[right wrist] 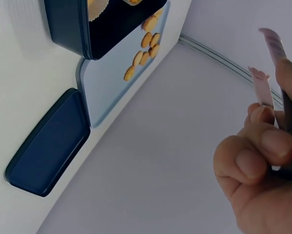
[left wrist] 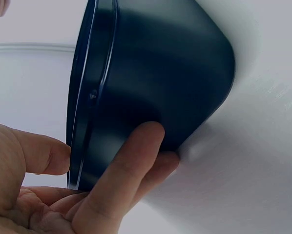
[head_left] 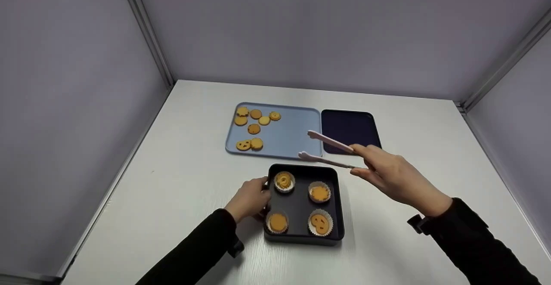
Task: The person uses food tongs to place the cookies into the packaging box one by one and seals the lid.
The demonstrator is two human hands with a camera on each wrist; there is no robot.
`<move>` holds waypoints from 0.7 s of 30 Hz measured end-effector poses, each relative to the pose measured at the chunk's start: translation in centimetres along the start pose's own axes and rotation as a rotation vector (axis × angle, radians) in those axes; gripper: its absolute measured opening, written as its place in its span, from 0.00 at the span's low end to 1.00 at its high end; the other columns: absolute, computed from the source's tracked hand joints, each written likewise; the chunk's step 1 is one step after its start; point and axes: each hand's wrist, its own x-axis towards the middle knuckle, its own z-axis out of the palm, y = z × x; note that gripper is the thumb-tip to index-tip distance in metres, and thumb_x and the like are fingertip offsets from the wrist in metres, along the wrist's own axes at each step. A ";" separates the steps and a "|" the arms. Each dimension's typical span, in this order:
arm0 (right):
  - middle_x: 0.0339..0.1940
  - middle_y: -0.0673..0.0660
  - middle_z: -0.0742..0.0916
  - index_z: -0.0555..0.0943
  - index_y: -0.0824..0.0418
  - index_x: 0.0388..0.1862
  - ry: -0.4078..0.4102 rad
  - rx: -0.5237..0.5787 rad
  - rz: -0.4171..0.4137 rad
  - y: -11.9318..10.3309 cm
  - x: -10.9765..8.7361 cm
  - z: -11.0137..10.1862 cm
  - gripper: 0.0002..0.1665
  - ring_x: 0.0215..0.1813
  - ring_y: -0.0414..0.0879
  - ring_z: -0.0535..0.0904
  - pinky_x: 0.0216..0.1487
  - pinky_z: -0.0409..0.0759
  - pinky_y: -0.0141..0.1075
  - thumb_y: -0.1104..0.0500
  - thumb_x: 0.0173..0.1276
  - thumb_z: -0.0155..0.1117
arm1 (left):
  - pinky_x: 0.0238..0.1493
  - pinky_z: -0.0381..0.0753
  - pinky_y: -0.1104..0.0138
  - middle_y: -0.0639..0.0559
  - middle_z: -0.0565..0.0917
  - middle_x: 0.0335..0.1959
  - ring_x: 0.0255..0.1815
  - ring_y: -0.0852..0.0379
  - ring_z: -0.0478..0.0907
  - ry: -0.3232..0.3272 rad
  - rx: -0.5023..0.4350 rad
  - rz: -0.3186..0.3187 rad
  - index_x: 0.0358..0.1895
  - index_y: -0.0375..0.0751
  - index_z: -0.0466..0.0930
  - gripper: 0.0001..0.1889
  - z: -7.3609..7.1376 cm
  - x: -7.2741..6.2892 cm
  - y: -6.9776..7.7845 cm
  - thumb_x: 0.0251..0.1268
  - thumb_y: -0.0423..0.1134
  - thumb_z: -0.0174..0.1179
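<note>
My left hand (head_left: 249, 196) grips the left side of a dark square box (head_left: 297, 207). In the left wrist view the thumb is at the box's rim and the fingers lie along its outer wall. Inside the box, cookies sit in pleated paper cups: a swirled one (head_left: 284, 181), a flower-edged one (head_left: 319, 193), a round one (head_left: 277, 222) and one with holes (head_left: 320, 224). My right hand (head_left: 389, 173) holds pink tongs (head_left: 329, 141) above the box's far right corner. The tips of the tongs are spread apart with nothing between them.
Beyond the box lies a light blue tray (head_left: 292, 130), with several cookies (head_left: 254, 128) towards its left side. A dark shallow lid or tray (head_left: 348, 125) adjoins it on the right. Pale panels (head_left: 301, 31) enclose the white table (head_left: 185, 147) at the back and sides.
</note>
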 end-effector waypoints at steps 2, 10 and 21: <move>0.31 0.46 0.72 0.76 0.63 0.65 0.014 -0.010 0.028 0.0 -0.1 0.0 0.30 0.27 0.35 0.64 0.26 0.67 0.29 0.64 0.65 0.73 | 0.60 0.77 0.51 0.32 0.81 0.61 0.50 0.46 0.81 0.000 0.009 0.005 0.74 0.26 0.66 0.30 0.0 0.0 0.0 0.69 0.31 0.51; 0.32 0.49 0.75 0.76 0.66 0.64 0.054 -0.057 0.118 0.3 -0.5 0.1 0.27 0.29 0.38 0.67 0.28 0.72 0.34 0.63 0.67 0.71 | 0.56 0.80 0.52 0.35 0.84 0.52 0.44 0.48 0.83 0.002 0.006 0.012 0.73 0.26 0.67 0.30 0.0 0.0 0.1 0.68 0.31 0.52; 0.32 0.54 0.78 0.72 0.71 0.61 0.057 -0.040 0.367 1.4 -1.9 0.9 0.21 0.29 0.44 0.71 0.30 0.73 0.39 0.59 0.77 0.61 | 0.55 0.80 0.51 0.36 0.84 0.52 0.45 0.47 0.82 0.008 0.030 0.026 0.71 0.27 0.70 0.28 0.0 0.1 0.1 0.67 0.31 0.53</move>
